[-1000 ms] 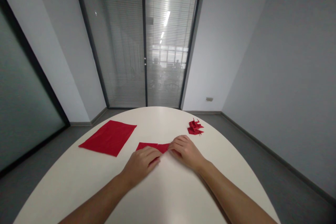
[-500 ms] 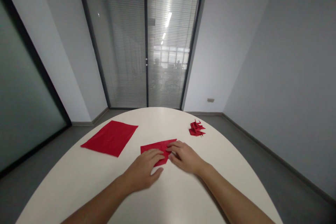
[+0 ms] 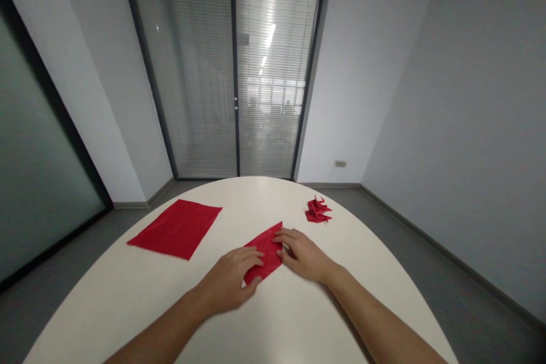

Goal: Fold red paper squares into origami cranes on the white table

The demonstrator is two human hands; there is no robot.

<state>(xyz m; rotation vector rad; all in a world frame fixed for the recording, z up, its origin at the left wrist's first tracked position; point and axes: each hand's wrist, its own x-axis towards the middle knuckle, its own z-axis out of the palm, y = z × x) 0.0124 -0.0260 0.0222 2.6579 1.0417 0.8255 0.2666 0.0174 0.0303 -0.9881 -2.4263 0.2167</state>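
A folded piece of red origami paper (image 3: 269,250) lies on the table in front of me, turned so that one pointed corner faces away. My left hand (image 3: 232,278) holds its left side, with bent fingers on top and the thumb at the near edge; the hand hides that end of the paper. On the right side, my right hand (image 3: 305,255) holds the edge between fingertips and thumb. Its curled fingers cover a little of the sheet.
An unfolded red square sheet (image 3: 177,228) lies to the left on the round white table (image 3: 260,190). Several small folded red paper figures (image 3: 318,210), with pointed ends, cluster at the far right. Beyond the table is a glass partition with blinds (image 3: 205,79).
The folded paper has turned between my hands, its far edge now slanting up to a point on the right. My hands have shifted only slightly with it.
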